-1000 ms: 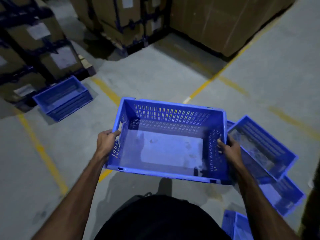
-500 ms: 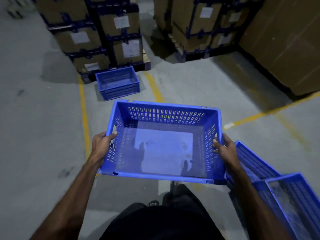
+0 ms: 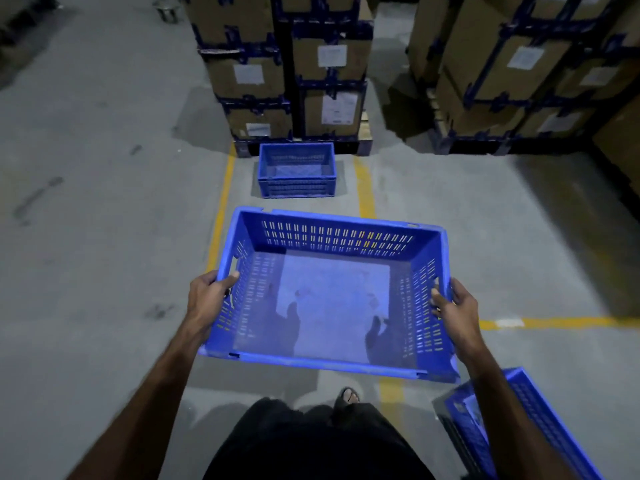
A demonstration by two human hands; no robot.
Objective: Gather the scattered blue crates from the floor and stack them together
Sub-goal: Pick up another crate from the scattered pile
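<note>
Left hand [image 3: 207, 299] and right hand [image 3: 457, 310] gripped the carried crate [image 3: 332, 292] by its sides above the floor; slotted walls, empty. Corner crate [image 3: 540, 410] was cut off; far crate [image 3: 297, 174] sat by dim cartons [image 3: 249, 77].

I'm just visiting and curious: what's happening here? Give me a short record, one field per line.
place: warehouse floor with yellow lines
carried crate: blue crate, empty, held level above the floor
left hand: left hand grips the crate's left wall
right hand: right hand grips the crate's right wall
ahead: stacked crates on the floor before the cardboard boxes
lower right: another crate on the floor, partly cut off
progress: carried crate not yet stacked
</note>
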